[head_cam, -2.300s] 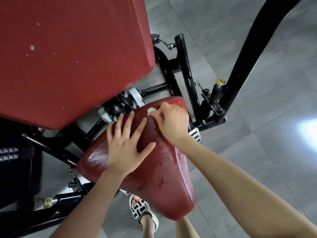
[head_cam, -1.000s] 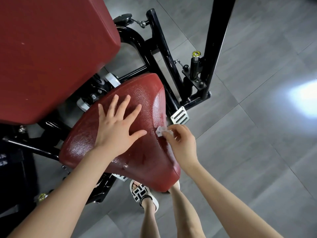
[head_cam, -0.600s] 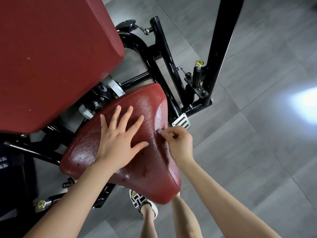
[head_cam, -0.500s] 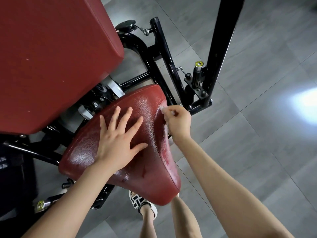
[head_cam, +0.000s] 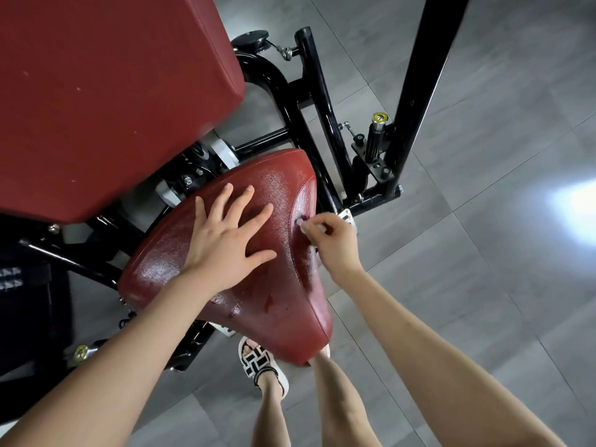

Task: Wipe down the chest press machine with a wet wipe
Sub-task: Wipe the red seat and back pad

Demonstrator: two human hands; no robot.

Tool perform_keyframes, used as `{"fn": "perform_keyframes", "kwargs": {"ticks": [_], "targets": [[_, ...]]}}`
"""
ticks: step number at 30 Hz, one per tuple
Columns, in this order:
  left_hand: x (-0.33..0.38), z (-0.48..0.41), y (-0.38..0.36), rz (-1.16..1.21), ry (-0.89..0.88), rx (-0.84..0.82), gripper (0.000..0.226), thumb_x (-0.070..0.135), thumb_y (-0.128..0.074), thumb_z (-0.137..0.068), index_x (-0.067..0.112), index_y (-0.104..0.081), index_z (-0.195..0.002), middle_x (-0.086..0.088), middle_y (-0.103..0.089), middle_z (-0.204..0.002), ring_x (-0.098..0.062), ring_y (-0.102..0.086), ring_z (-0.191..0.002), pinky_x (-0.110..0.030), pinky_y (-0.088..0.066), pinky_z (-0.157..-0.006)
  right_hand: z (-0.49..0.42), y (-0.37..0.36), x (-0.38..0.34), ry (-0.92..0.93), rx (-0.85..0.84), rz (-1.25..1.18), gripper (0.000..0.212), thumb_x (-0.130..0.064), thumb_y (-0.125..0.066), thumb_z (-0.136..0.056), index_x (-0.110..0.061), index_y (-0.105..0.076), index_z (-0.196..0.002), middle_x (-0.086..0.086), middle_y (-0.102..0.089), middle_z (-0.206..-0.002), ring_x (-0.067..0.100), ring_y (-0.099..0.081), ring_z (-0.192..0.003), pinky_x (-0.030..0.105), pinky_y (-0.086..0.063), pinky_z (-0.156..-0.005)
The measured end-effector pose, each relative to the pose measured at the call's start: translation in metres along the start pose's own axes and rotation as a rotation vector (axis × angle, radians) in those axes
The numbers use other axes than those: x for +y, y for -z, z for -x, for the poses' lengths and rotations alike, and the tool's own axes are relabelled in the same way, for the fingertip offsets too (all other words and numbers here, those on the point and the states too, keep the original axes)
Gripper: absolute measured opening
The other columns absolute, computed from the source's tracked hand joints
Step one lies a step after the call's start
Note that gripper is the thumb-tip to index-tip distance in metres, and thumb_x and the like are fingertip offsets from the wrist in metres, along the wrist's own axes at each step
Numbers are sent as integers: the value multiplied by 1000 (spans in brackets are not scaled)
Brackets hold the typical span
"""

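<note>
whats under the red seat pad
Below the seat pad you can see black frame tubes, a white bracket, a sandalled foot and grey floor tiles. The pad hides its own mount and most of the other foot.

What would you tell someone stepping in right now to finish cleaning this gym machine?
Left hand: open, fingers spread, resting flat on top of the red seat pad.
Right hand: pinches the small white wet wipe against the seat's right side edge.
Done: the seat top glistens wet, so it looks wiped.
Left: finish that side edge. The big red back pad looks dry and the black frame shows no sign of wiping, so those probably come next.
</note>
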State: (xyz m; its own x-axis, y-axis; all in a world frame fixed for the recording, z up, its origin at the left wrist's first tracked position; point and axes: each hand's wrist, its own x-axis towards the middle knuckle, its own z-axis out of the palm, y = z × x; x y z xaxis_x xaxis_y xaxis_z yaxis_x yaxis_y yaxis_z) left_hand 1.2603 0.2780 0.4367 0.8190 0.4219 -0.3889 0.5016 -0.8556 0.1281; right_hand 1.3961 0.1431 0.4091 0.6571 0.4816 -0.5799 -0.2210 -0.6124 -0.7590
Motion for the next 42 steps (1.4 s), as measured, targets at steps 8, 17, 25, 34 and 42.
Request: {"fn": "perform_keyframes", "kwargs": {"ticks": [8, 17, 25, 34, 42], "targets": [[-7, 27, -4, 88, 13, 14, 52, 41, -49, -92, 39, -33, -142, 2, -12, -158, -24, -5, -145, -59, -6, -113, 96, 13, 33, 184, -67, 146, 19, -14, -74, -80, -23, -65, -66, -3, -62, -74, 3, -55, -73, 10, -37, -67], [-25, 104, -35, 196, 175, 160, 69, -6, -57, -80, 32, -45, -137, -1, -28, -153, -27, -23, -142, -61, -10, -112, 95, -16, 41, 740, -18, 477, 25, -23, -57, -94, -8, -72, -80, 7, -58, -79, 17, -53, -69, 22, -43, -67], [-18, 133, -39, 237, 236, 58, 78, -3, -47, -83, 35, -22, -146, 2, -4, -158, -22, 0, -146, -56, 3, -114, 61, -21, 10, 969, -206, 774, 27, -15, -49, -90, -1, -70, -81, 14, -58, -80, 31, -57, -71, 27, -42, -66], [-16, 143, -46, 259, 268, 46, 83, 0, -47, -83, 39, -11, -147, 6, 6, -158, -18, 7, -145, -60, 2, -113, 125, -12, 54, 1095, -315, 885, 25, -6, -46, -81, -4, -71, -77, 9, -63, -81, 20, -52, -76, 27, -46, -64], [-22, 169, -55, 392, 546, 259, 69, -6, -49, -76, 22, -44, -139, -14, -44, -142, -34, -36, -132, -60, -14, -111, 71, -70, 16, 1049, -102, 877, 17, -4, -52, -85, 0, -67, -78, 14, -56, -75, 30, -55, -70, 33, -43, -68]]}}
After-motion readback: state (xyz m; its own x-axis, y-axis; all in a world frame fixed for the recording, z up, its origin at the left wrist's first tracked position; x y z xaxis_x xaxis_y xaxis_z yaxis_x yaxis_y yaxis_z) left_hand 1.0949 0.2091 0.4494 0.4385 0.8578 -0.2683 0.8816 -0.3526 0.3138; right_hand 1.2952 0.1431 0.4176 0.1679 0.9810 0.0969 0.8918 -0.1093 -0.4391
